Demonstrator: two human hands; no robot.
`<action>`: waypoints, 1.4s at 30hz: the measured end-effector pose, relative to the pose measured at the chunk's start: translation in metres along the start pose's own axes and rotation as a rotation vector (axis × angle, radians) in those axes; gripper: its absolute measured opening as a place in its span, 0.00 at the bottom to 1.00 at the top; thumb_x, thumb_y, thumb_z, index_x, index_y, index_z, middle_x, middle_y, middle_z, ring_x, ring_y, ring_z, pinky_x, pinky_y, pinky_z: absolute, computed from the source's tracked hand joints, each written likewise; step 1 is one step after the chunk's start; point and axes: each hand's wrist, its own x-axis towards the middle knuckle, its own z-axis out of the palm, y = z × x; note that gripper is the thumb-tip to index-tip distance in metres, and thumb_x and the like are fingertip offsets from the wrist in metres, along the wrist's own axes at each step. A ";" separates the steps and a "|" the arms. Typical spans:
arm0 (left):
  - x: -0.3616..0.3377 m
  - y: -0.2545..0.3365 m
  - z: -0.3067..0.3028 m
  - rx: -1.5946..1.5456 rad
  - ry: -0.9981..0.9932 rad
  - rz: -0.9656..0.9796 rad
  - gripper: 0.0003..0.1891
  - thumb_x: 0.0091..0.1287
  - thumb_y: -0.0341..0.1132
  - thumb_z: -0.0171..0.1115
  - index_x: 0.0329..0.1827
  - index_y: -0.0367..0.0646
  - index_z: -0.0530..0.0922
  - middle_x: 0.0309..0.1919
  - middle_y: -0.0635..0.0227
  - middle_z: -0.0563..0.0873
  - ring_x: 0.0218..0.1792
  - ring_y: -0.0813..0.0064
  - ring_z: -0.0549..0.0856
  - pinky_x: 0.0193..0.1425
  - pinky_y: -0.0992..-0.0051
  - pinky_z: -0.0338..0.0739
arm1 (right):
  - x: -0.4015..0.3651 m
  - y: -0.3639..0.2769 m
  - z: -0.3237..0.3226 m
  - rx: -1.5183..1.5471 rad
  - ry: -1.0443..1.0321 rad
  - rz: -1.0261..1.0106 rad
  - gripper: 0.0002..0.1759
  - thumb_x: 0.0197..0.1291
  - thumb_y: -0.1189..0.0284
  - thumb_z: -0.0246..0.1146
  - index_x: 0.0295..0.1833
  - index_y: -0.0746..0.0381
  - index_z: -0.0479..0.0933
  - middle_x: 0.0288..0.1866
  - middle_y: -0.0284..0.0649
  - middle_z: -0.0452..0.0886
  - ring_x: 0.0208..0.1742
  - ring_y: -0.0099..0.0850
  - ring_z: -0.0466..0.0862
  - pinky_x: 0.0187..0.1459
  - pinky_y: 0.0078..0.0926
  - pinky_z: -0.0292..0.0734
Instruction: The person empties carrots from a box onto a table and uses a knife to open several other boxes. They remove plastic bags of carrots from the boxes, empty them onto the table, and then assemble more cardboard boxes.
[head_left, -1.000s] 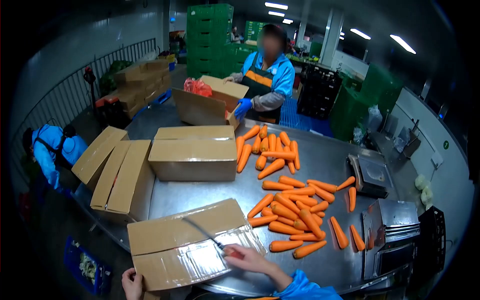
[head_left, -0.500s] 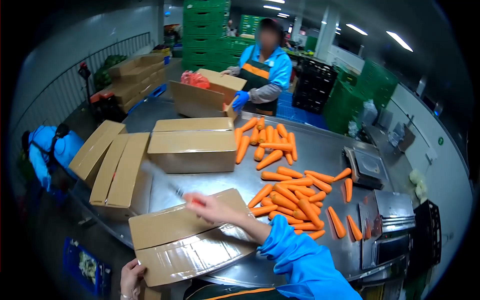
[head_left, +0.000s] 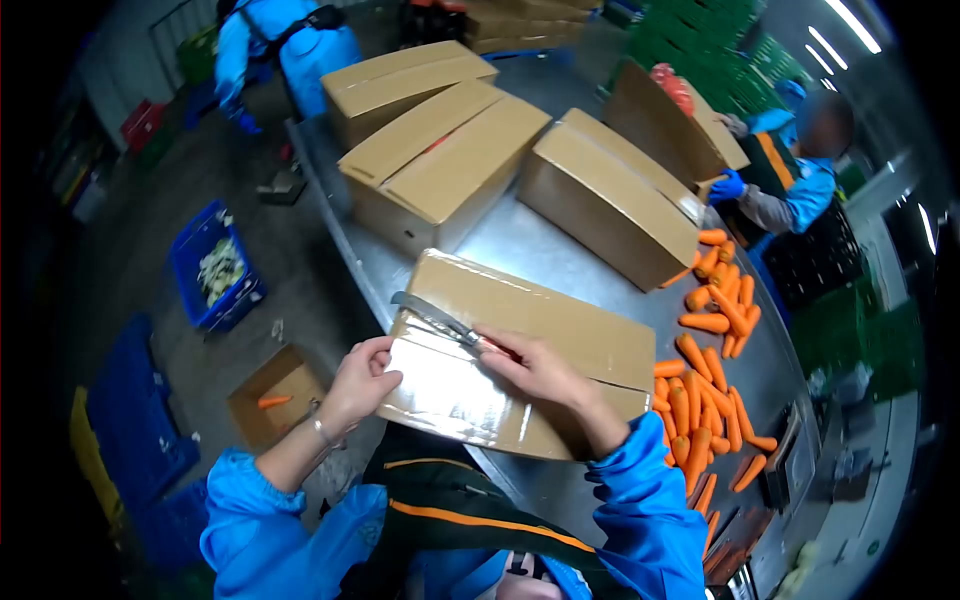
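A taped cardboard box (head_left: 560, 310) lies before me at the near edge of the metal table (head_left: 480, 232), slightly tilted. My right hand (head_left: 545, 372) is closed round the reddish handle of a knife (head_left: 432, 314). Its curved blade points left and lies over the box top, close to the left end of the taped seam. At the box's left end my left hand (head_left: 358, 386) pinches the edge, thumb and fingers closed on the cardboard. Clear tape shines across the near half of the top.
Closed boxes (head_left: 445, 150) stand farther back, and loose carrots (head_left: 700, 400) lie to the right. A co-worker's blue-gloved hand (head_left: 727, 187) holds an open carton (head_left: 670, 120). On the floor at left are a blue crate (head_left: 212, 300) and an open box (head_left: 255, 405); another person bends behind.
My view has swung left and down. The knife, blurred above the box before, is now down at its left end. My left hand has moved up along the box's left edge.
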 end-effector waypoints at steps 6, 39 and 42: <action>-0.004 -0.003 0.010 -0.081 0.112 0.088 0.19 0.52 0.22 0.64 0.49 0.34 0.75 0.36 0.71 0.70 0.31 0.85 0.72 0.40 0.83 0.72 | 0.010 -0.006 -0.003 -0.081 -0.124 0.078 0.23 0.61 0.64 0.59 0.61 0.57 0.71 0.46 0.48 0.80 0.43 0.37 0.81 0.46 0.28 0.75; -0.007 -0.011 0.011 -0.107 0.146 0.200 0.18 0.52 0.21 0.62 0.47 0.33 0.76 0.35 0.72 0.72 0.28 0.88 0.70 0.34 0.87 0.68 | 0.027 0.014 -0.036 0.049 -0.405 0.108 0.25 0.62 0.59 0.58 0.63 0.54 0.69 0.52 0.44 0.79 0.52 0.37 0.79 0.55 0.30 0.71; -0.010 -0.004 0.010 -0.105 0.139 0.166 0.18 0.52 0.21 0.64 0.48 0.33 0.75 0.36 0.71 0.73 0.28 0.90 0.70 0.34 0.88 0.69 | 0.029 0.020 -0.039 0.151 -0.429 0.146 0.25 0.61 0.60 0.60 0.63 0.54 0.70 0.52 0.44 0.79 0.52 0.34 0.78 0.55 0.29 0.70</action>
